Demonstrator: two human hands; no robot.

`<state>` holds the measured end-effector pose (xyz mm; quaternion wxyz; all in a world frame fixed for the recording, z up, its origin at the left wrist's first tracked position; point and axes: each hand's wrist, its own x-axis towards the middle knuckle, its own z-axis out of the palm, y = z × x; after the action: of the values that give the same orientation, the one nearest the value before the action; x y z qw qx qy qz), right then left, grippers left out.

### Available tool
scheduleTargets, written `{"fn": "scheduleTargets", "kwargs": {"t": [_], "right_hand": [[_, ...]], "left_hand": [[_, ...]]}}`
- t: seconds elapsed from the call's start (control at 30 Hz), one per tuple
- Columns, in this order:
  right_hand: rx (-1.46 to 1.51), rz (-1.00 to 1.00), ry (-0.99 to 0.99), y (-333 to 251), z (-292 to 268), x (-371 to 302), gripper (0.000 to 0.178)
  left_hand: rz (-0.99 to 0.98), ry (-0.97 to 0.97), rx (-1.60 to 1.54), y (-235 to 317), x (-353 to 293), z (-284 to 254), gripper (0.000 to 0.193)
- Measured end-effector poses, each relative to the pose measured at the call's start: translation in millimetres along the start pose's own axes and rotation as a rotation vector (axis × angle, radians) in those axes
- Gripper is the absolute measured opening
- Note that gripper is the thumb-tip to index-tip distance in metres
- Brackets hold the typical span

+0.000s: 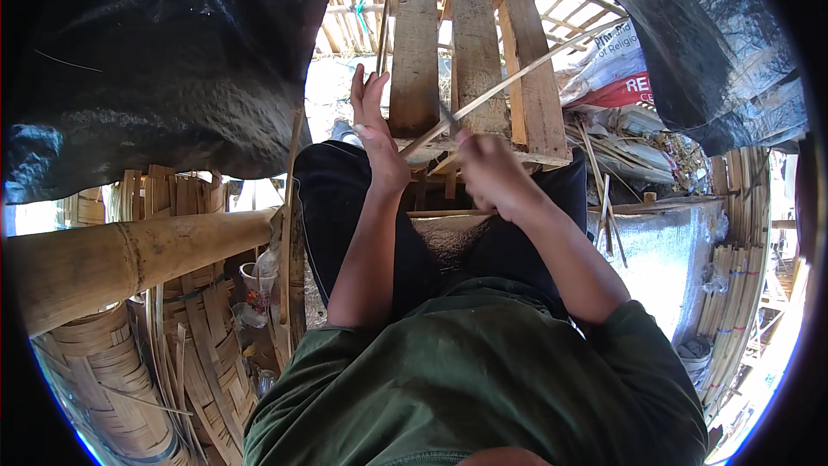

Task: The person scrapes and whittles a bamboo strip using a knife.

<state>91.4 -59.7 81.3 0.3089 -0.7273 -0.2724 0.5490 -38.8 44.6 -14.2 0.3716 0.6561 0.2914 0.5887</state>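
Observation:
My left hand (379, 138) is raised at the near left corner of a wooden plank bench, its fingers stretched upward and apart. A long pale bamboo strip (517, 76) slants over the bench from near that palm to the far right. I cannot tell whether the palm touches the strip's near end. My right hand (496, 174), slightly blurred, is closed around a knife (448, 121). The dark blade points up and left and crosses the strip; the handle is hidden in my fist. The bench planks (480, 43) lie just beyond both hands.
Black plastic sheeting (164, 60) hangs at the upper left, and more at the upper right. A thick bamboo pole (147, 259) crosses the left side above woven bamboo (121, 380). A printed sack (612, 69) and loose strips lie right of the bench. Bundled bamboo strips (733, 293) stand far right.

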Motion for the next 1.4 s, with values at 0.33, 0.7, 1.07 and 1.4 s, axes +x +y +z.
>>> {"fn": "scheduleTargets", "kwargs": {"t": [0.33, 0.7, 1.07, 1.4], "right_hand": [[-0.281, -0.135, 0.085, 17, 15, 8, 0.046], [-0.037, -0.101, 0.167, 8, 4, 10, 0.045], [-0.248, -0.140, -0.030, 5, 17, -2, 0.044], [-0.177, -0.159, 0.202, 12, 18, 6, 0.049]], "left_hand": [[-0.038, -0.038, 0.005, 3, 1, 3, 0.095], [-0.008, -0.034, 0.009, 3, 0, 0, 0.094], [-0.017, -0.002, -0.016, 4, 0, 2, 0.091], [-0.058, 0.024, -0.048, 12, 0, 6, 0.091]]}}
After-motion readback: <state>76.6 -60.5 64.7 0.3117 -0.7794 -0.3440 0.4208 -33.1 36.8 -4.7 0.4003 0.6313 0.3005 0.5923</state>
